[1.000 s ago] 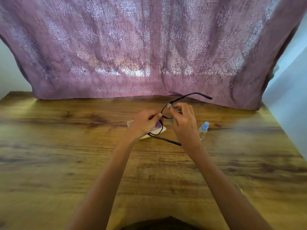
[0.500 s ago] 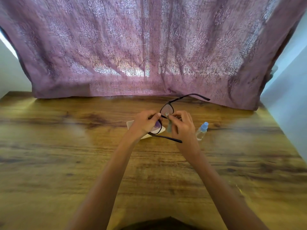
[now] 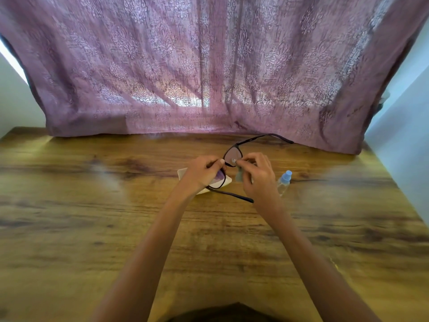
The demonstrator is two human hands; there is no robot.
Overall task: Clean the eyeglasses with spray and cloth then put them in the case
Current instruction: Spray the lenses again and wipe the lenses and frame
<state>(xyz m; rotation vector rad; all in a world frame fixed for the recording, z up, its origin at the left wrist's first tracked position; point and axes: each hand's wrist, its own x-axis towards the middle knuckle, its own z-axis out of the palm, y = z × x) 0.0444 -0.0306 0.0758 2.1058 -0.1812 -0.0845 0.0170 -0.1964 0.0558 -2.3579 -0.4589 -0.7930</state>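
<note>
Dark-framed eyeglasses [image 3: 233, 155] hang above the table with both temples unfolded. My left hand [image 3: 200, 174] grips the frame at the nearer lens. My right hand [image 3: 257, 177] pinches a small grey-green cloth [image 3: 239, 175] against the farther lens, thumb on the glass. A white glasses case [image 3: 226, 181] lies on the table under my left hand, mostly hidden. A small clear spray bottle [image 3: 284, 182] with a light blue cap lies just right of my right hand.
The wooden table [image 3: 92, 217] spreads wide on all sides. A mauve patterned curtain [image 3: 209, 77] hangs along its far edge. A pale wall [image 3: 406, 147] borders the right side. A thin dark cable [image 3: 308, 180] runs right of the bottle.
The glasses have tilted slightly, the far lens rising. My right fingers with the cloth shifted a little down and left across that lens. My left hand kept its grip.
</note>
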